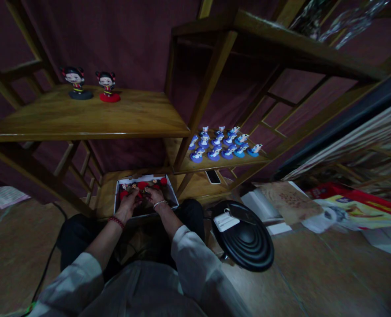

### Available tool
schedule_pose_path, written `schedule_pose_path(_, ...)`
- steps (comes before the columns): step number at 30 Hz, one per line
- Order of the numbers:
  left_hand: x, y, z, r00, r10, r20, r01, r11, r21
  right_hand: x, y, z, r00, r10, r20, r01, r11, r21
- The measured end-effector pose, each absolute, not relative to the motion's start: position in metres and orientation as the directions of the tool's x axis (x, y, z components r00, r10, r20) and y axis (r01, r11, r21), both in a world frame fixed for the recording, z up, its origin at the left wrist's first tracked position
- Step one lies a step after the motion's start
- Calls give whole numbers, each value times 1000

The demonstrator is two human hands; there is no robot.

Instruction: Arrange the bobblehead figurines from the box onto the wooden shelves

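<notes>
A white-rimmed box (173, 190) sits on the low shelf in front of me, with several small red-and-black figurines in it. Both of my hands reach into the box. My left hand (131, 201), with a red bead bracelet at the wrist, has its fingers bent around a figurine (143, 190) near the box's middle. On the other side of that figurine, my right hand (154, 196) curls its fingers in against it; a light bracelet circles this wrist. The fingers partly hide the figurine. Another figurine (125, 186) lies at the box's left end.
Two black-haired figurines (107, 83) stand on the upper left shelf (92, 119). Several purple and blue figurines (215, 152) stand in rows at right. A phone (213, 176) lies below them. Beside my right knee is a black round stool (248, 246) with a white tag (226, 221).
</notes>
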State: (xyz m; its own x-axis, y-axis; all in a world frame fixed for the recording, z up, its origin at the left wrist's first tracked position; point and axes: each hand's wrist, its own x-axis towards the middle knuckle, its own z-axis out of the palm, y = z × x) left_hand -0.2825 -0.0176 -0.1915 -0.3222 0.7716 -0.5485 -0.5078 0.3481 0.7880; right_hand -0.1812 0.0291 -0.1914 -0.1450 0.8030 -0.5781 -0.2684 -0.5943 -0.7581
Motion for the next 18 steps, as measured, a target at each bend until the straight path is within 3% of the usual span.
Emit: schedule_pose_path(18,-288,-22,-175,-347,767,-539,-585,273,764,-184,25,-189,-176,843,-508,-262,-538,-801)
